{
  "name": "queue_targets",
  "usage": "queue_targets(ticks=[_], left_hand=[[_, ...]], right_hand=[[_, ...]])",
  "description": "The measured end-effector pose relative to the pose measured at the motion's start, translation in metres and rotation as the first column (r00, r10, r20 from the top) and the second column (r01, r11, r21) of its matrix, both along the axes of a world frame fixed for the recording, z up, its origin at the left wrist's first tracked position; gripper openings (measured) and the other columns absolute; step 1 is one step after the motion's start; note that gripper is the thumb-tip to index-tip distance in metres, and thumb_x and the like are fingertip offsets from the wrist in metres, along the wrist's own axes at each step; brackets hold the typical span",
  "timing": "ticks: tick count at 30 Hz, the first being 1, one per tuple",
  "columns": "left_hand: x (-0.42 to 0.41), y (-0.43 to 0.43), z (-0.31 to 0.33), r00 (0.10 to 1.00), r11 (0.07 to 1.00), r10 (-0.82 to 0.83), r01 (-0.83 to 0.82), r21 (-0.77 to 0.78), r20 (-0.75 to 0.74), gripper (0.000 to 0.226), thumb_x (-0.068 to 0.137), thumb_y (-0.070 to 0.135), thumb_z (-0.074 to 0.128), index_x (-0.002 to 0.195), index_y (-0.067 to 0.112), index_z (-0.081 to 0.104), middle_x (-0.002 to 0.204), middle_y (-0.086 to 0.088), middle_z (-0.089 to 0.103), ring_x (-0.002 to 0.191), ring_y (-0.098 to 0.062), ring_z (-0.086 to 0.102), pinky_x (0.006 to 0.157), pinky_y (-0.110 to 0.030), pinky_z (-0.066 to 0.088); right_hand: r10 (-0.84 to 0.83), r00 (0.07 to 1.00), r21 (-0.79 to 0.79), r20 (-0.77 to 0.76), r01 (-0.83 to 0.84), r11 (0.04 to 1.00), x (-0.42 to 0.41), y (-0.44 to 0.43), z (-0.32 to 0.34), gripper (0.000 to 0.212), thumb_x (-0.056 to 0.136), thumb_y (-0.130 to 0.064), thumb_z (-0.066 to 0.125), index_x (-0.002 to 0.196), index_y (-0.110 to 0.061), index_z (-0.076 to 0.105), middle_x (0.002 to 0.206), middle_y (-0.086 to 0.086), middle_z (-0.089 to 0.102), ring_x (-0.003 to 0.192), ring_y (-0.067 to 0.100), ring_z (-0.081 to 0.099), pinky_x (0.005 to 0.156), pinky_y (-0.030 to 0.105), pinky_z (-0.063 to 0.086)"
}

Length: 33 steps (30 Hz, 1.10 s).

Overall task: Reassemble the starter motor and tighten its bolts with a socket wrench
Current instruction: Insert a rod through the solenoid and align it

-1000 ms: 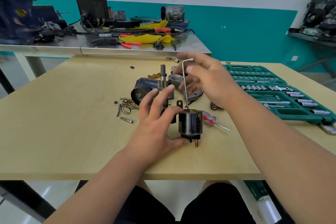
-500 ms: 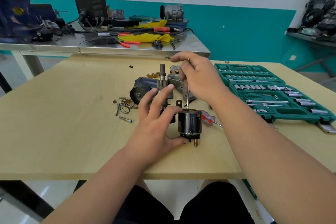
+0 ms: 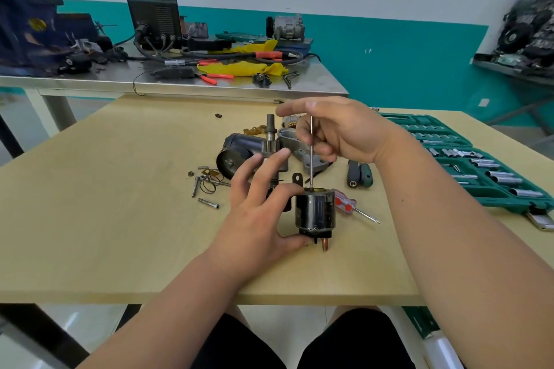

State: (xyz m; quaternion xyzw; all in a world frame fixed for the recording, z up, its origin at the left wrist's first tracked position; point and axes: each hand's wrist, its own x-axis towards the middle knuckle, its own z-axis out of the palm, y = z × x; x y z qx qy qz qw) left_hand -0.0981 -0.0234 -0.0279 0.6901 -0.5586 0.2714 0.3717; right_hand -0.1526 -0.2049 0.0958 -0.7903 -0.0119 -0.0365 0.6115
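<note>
A black cylindrical solenoid [image 3: 314, 213] stands upright near the table's front, a copper stud at its base. My left hand [image 3: 257, 213] grips its side between thumb and index finger, the other fingers raised. My right hand [image 3: 332, 132] pinches a thin hex key [image 3: 311, 156], held vertical with its tip in the solenoid's top. Behind lie the black motor body [image 3: 236, 153], the upright pinion shaft [image 3: 270, 129] and the grey aluminium housing [image 3: 302, 156].
Loose bolts and spring rings [image 3: 207, 186] lie left of the solenoid. A red-handled screwdriver [image 3: 350, 207] and a dark-handled driver [image 3: 358, 174] lie to the right. An open green socket set [image 3: 479, 168] fills the right side. A steel bench [image 3: 168, 81] with tools stands behind.
My right hand has turned on the hex key: its bent short arm showed above the fingers a second ago and is now hidden in the hand. My left hand and the solenoid stay put.
</note>
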Motion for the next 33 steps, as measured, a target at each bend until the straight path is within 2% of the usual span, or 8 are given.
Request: queue_targets(ticks=[4, 7, 11, 17, 24, 26, 30, 33], left_hand=[[0.0, 0.0, 0.001, 1.0, 1.0, 0.006, -0.006, 0.005, 0.004, 0.066, 0.059, 0.049, 0.084, 0.111, 0.027, 0.05, 0.152, 0.002, 0.024, 0.14, -0.032, 0.017, 0.117, -0.031, 0.014], [-0.001, 0.0, 0.001, 1.0, 1.0, 0.008, -0.008, 0.007, 0.005, 0.067, 0.058, 0.048, 0.086, 0.111, 0.027, 0.05, 0.152, 0.002, 0.024, 0.14, -0.032, 0.017, 0.117, -0.034, 0.017], [-0.001, 0.001, 0.001, 1.0, 1.0, 0.003, -0.003, 0.014, 0.015, 0.066, 0.059, 0.051, 0.08, 0.112, 0.027, 0.05, 0.152, 0.001, 0.025, 0.141, -0.03, 0.015, 0.118, -0.028, 0.01], [-0.003, 0.001, 0.002, 1.0, 1.0, -0.018, 0.018, 0.002, -0.002, 0.061, 0.062, 0.05, 0.08, 0.111, 0.027, 0.051, 0.151, 0.001, 0.027, 0.14, -0.029, 0.017, 0.118, -0.025, 0.013], [-0.004, 0.002, 0.003, 1.0, 1.0, -0.015, 0.015, 0.009, 0.003, 0.059, 0.063, 0.05, 0.079, 0.111, 0.026, 0.052, 0.151, 0.0, 0.027, 0.141, -0.03, 0.016, 0.119, -0.026, 0.012], [-0.004, 0.002, 0.003, 1.0, 1.0, -0.014, 0.014, 0.01, 0.001, 0.06, 0.062, 0.05, 0.078, 0.111, 0.027, 0.051, 0.151, 0.001, 0.026, 0.14, -0.03, 0.017, 0.119, -0.025, 0.011], [-0.004, 0.002, 0.003, 1.0, 1.0, -0.017, 0.017, 0.014, 0.002, 0.061, 0.062, 0.05, 0.077, 0.111, 0.026, 0.05, 0.151, 0.0, 0.025, 0.14, -0.03, 0.016, 0.119, -0.029, 0.012], [-0.003, 0.002, 0.002, 1.0, 1.0, -0.02, 0.02, 0.014, -0.005, 0.059, 0.061, 0.049, 0.078, 0.109, 0.021, 0.058, 0.152, 0.0, 0.026, 0.141, -0.031, 0.016, 0.118, -0.031, 0.015]], right_hand=[[-0.038, 0.999, 0.056, -0.02, 0.039, 0.998, 0.004, -0.001, -0.001, 0.04, 0.103, -0.032, 0.031, 0.102, -0.014, 0.067, 0.06, -0.001, 0.051, 0.043, 0.011, 0.035, 0.038, 0.022, 0.032], [-0.34, 0.935, -0.199, 0.101, 0.354, 0.914, 0.009, 0.012, -0.003, 0.034, 0.099, -0.024, 0.04, 0.091, -0.013, 0.071, 0.053, 0.001, 0.057, 0.037, 0.015, 0.039, 0.038, 0.023, 0.035], [-0.521, 0.667, -0.577, 0.533, 0.737, 0.353, 0.015, 0.031, -0.017, 0.032, 0.091, -0.017, 0.043, 0.095, -0.016, 0.075, 0.078, 0.0, 0.072, 0.069, 0.015, 0.064, 0.069, 0.027, 0.052], [-0.384, 0.92, 0.065, 0.079, 0.379, 0.923, 0.009, 0.016, -0.021, 0.032, 0.1, -0.038, 0.037, 0.095, -0.022, 0.064, 0.053, -0.001, 0.058, 0.038, 0.013, 0.04, 0.041, 0.02, 0.03], [-0.442, 0.891, 0.458, 0.099, 0.353, 0.816, 0.004, 0.005, -0.027, 0.021, 0.095, -0.027, 0.057, 0.078, -0.016, 0.062, 0.057, -0.003, 0.061, 0.038, 0.006, 0.045, 0.039, 0.018, 0.036], [-0.632, 0.747, 0.247, 0.207, 0.585, 0.772, 0.007, 0.014, -0.03, 0.021, 0.09, -0.03, 0.064, 0.072, -0.02, 0.06, 0.056, -0.006, 0.062, 0.041, 0.007, 0.05, 0.045, 0.025, 0.043], [-0.647, 0.292, -0.083, 0.704, 0.939, 0.333, 0.007, 0.031, -0.036, 0.024, 0.082, -0.04, 0.062, 0.064, -0.034, 0.048, 0.055, -0.017, 0.054, 0.058, -0.007, 0.056, 0.051, 0.008, 0.037], [-0.621, 0.499, 0.005, 0.605, 0.777, 0.629, 0.007, 0.035, -0.033, 0.016, 0.091, -0.033, 0.051, 0.075, -0.031, 0.055, 0.068, -0.007, 0.066, 0.047, 0.004, 0.059, 0.046, 0.014, 0.04]])
